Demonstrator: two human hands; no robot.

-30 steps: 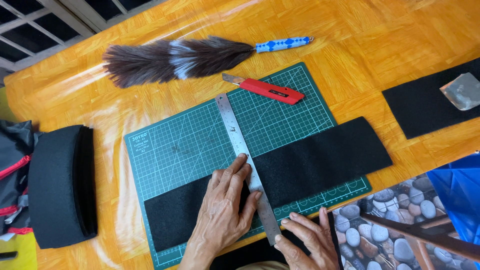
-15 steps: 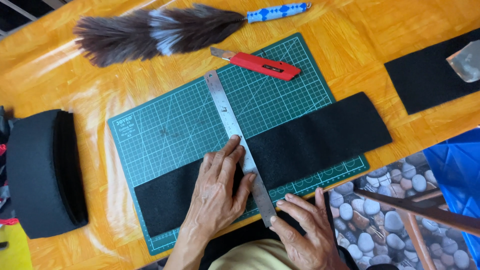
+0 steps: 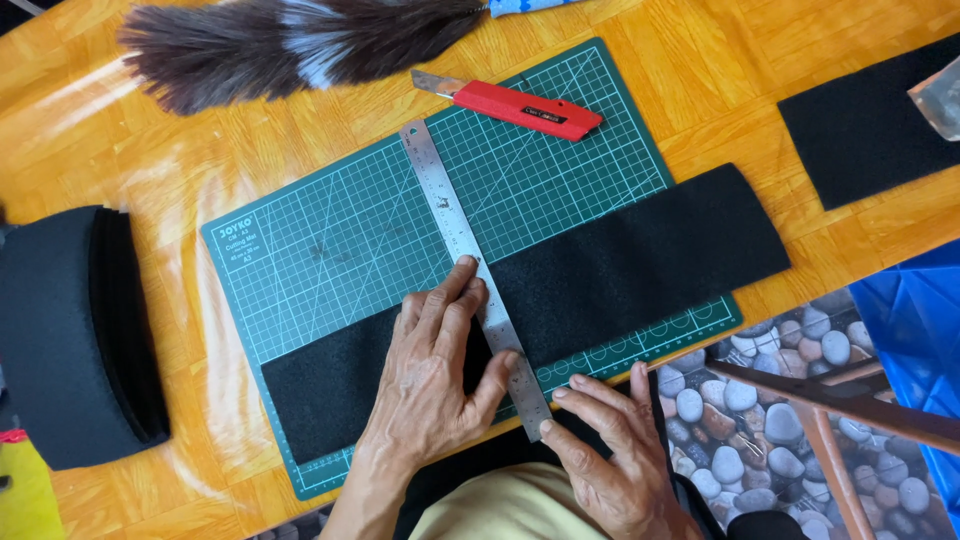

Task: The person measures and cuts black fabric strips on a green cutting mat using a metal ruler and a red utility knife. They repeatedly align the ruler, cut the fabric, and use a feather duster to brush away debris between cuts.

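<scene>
Both hands are down on the green cutting mat (image 3: 330, 260), which lies on the orange wooden surface (image 3: 180, 170). No containers show here, so eyes go to the felt. A long black felt strip (image 3: 640, 255) lies across the near half of the mat, slanting up to the right, its right end hanging past the mat's edge onto the wood. Flat, matte, edges clean and straight.

Across it lies a steel ruler (image 3: 450, 215), running from the mat's upper middle down to its near edge. The left hand (image 3: 435, 375) lies spread flat, fingers (image 3: 462, 275) together and pressed against the ruler's left side and on the felt; it grips nothing. The right hand (image 3: 610, 445) rests at the near end of the ruler, fingers (image 3: 590, 392) loosely spread and flat, holding nothing.

At the mat's top edge lies a red utility knife (image 3: 525, 107), well apart from both hands. Beyond it, a grey-brown feather duster (image 3: 290, 40). Far right, a second black felt piece (image 3: 865, 130). At the left edge, a stack of curved black pieces (image 3: 70, 335).
</scene>
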